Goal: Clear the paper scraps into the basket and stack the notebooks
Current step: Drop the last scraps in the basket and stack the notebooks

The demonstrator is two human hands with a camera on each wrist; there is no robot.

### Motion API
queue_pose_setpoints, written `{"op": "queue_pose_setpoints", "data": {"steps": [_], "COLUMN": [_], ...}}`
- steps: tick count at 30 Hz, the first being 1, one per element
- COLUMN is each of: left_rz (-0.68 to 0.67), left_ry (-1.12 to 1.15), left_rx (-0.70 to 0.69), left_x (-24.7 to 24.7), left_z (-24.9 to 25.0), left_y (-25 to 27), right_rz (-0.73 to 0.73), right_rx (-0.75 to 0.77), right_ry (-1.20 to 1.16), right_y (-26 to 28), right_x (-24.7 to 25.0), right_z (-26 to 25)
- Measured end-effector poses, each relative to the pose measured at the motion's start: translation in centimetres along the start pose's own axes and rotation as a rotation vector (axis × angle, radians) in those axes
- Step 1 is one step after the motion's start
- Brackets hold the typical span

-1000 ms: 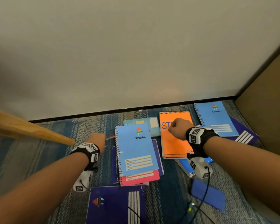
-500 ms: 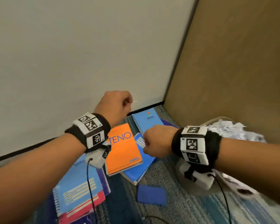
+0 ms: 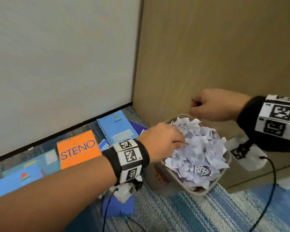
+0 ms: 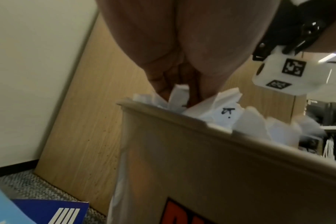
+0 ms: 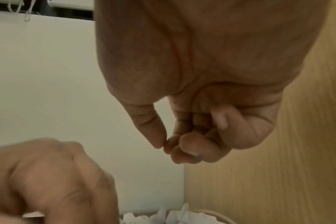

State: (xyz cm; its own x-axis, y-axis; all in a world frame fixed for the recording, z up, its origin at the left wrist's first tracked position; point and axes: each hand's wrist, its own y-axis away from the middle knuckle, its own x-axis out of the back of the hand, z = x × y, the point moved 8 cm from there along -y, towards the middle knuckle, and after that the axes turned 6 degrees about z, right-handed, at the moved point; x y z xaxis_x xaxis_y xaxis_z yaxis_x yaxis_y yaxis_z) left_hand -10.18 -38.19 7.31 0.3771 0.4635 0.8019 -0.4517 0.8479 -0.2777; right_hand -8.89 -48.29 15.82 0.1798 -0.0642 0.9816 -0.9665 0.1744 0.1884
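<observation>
Both hands have swung over to the basket [image 3: 199,191]: my left hand [image 3: 161,141] is pinching a paper scrap [image 4: 179,97] above the heap, my right hand [image 3: 213,104] is hovering with curled, empty fingers.

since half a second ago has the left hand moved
Yes. The left hand has gone from above the orange notebook rightward to the paper scraps in the basket.

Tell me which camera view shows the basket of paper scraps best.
The head view: it looks down on the whole basket, its rim and the heaped paper scraps. The left wrist view shows only one side wall and scraps poking above the rim. The right wrist view catches just scrap tips at its bottom edge.
</observation>
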Motion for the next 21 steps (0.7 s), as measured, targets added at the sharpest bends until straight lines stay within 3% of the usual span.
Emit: {"op": "queue_pose_setpoints", "data": {"steps": [6,10,15,18,21], "left_rz": [0.273,0.407,0.453,0.412,0.160], "left_ry": [0.049,0.072,-0.047,-0.119,-0.264], "left_rx": [-0.004,0.186,0.483,0.714,0.852], "left_x": [6.4,10.3,14.1,13.7,10.3], "left_z": [-2.0,-6.1,-13.6,-19.1,-23.4], "left_y": [0.7,2.5,8.7,14.5,20.0], "right_rz": [0.020,0.040,0.048,0.003,-0.126], "right_rx": [0.048,0.093,0.213,0.270,0.235], "right_ry": [0.029,0.027,-0.017,-0.095,-0.131], "right_y": [-1.3,-2.2,-3.6,-5.3,-7.5], "right_x": [0.5,1.2,0.4,-3.5,-11.1], "right_z": [-2.3,-5.6,-13.9,-20.3,-24.3]}}
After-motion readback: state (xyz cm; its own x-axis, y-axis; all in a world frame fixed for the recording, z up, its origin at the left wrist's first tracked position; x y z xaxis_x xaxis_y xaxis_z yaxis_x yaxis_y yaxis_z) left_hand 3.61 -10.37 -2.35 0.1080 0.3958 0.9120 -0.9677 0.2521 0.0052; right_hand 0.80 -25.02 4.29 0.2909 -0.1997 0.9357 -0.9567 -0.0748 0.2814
